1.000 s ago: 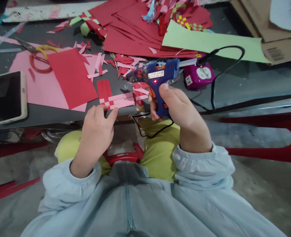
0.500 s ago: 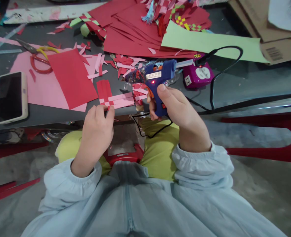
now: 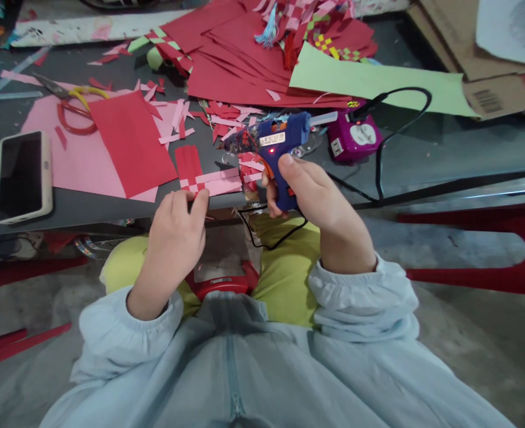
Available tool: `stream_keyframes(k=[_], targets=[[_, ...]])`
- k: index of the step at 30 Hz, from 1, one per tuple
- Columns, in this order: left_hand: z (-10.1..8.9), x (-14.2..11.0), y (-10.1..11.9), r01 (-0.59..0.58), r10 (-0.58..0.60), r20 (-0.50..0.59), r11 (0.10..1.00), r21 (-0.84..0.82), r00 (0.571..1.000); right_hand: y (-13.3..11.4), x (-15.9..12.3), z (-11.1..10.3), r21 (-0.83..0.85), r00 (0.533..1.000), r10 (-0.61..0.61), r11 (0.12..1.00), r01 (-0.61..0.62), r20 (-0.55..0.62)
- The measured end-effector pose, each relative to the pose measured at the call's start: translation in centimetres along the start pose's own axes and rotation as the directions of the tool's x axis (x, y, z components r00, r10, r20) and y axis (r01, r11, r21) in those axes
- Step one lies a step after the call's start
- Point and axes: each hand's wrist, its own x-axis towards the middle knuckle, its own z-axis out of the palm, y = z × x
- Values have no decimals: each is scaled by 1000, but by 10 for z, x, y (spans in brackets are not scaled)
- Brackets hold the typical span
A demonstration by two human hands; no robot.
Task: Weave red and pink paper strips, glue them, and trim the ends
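Watched from my remote station, head view. Right hand (image 3: 320, 187) was wrapped around a blue glue gun (image 3: 284, 139), its small red light (image 3: 272, 150) lit and its nozzle pointing left. Left hand (image 3: 177, 232) lay at the counter's near edge, thumb and forefinger narrow at the near corner of the paper weave; I could not tell whether they pinched it.

The weave sat flat on the counter (image 3: 445, 145), between the hands. Done: a small checked patch where red strips (image 3: 188, 159) crossed pink strips (image 3: 221, 181). Both sets ran on uncrossed beyond it, I judged, so much of their length remained plain. I made out no glue on them.

Around it: paper scraps (image 3: 179, 116) just beyond, a red sheet (image 3: 132, 142) over a pink sheet (image 3: 79, 163), scissors (image 3: 75, 116) partly on the pink, a phone (image 3: 21, 175) at left, a purple adapter (image 3: 355, 141) at right. At the far side, a checked piece in red and green (image 3: 166, 44) looked further along.
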Motion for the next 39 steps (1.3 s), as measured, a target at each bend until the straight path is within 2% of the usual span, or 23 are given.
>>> stream_keyframes(k=[4, 8, 12, 16, 26, 39], targets=[[-2, 3, -8, 61, -63, -12, 991, -120, 998, 3, 1, 1, 19, 1000, -3, 1000, 3, -17], [1, 3, -14, 143, -187, -115, 938, -316, 976, 4, 1, 1, 22, 1000, 9, 1000, -8, -23], [5, 4, -17, 205, -266, -186, 935, -290, 946, 2, 0, 1, 25, 1000, 17, 1000, -16, -26], [8, 7, -16, 175, -214, -185, 962, -208, 959, 1, 0, 2, 28, 1000, 14, 1000, -13, -25], [10, 10, -12, 94, -113, -142, 986, -137, 983, 0, -2, 1, 38, 999, 15, 999, -14, -28], [8, 12, -5, 43, -44, -65, 999, -3, 997, 0, -2, 2, 18, 1000, -3, 1000, 3, -20]])
